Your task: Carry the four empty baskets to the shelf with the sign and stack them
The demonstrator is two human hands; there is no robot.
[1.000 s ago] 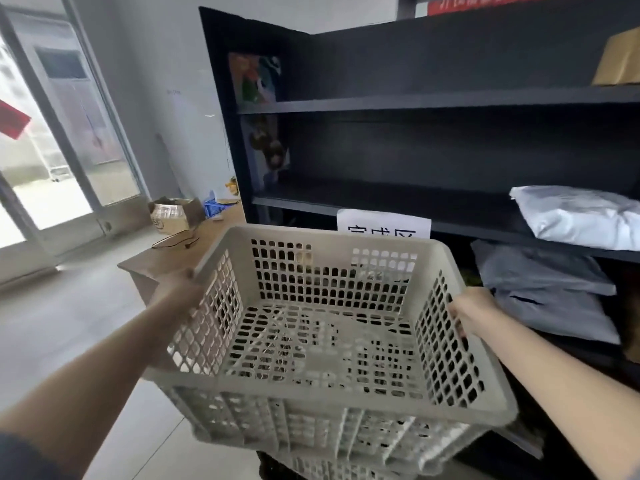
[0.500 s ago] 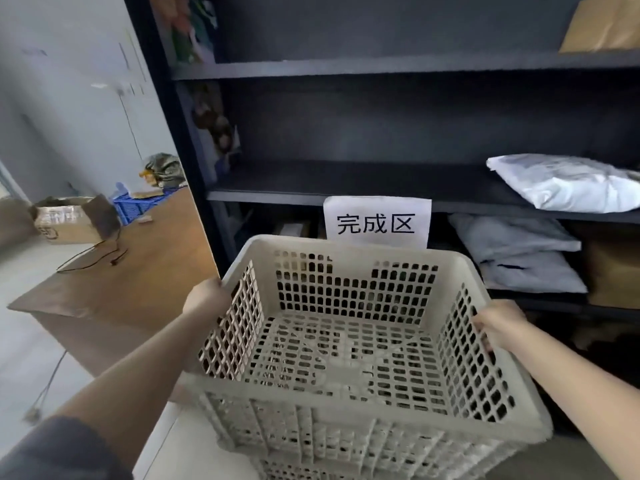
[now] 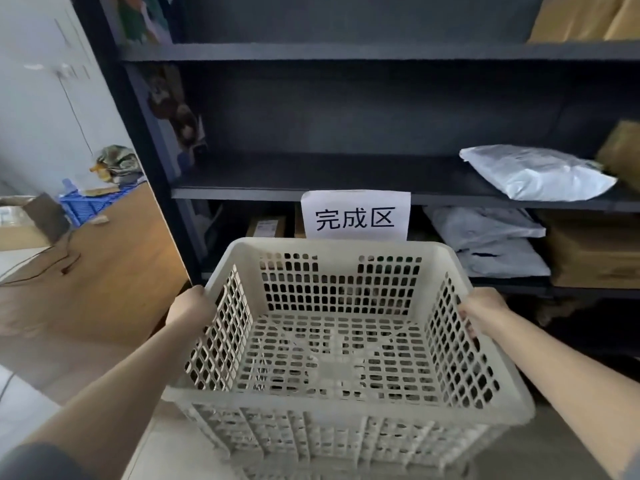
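I hold a stack of empty beige perforated baskets (image 3: 339,344) in front of me, the top one open and bare inside. More basket walls show beneath it at the bottom of the view. My left hand (image 3: 188,308) grips the left rim and my right hand (image 3: 483,311) grips the right rim. Straight ahead stands a dark shelf unit (image 3: 242,194) with a white paper sign (image 3: 355,216) bearing black characters taped to the edge of a shelf board. The board behind the sign is bare on its left part.
A white parcel bag (image 3: 533,173) lies on the signed shelf at the right. Grey bags (image 3: 485,242) and brown cartons (image 3: 592,251) fill the shelf below. A wooden table (image 3: 104,271) stands at the left with a blue crate (image 3: 90,206) and a cardboard box (image 3: 27,220).
I have come closer to the shelf and turned to face it. The sign has grown larger and now sits just above the basket's far rim. Both hands keep their grip.
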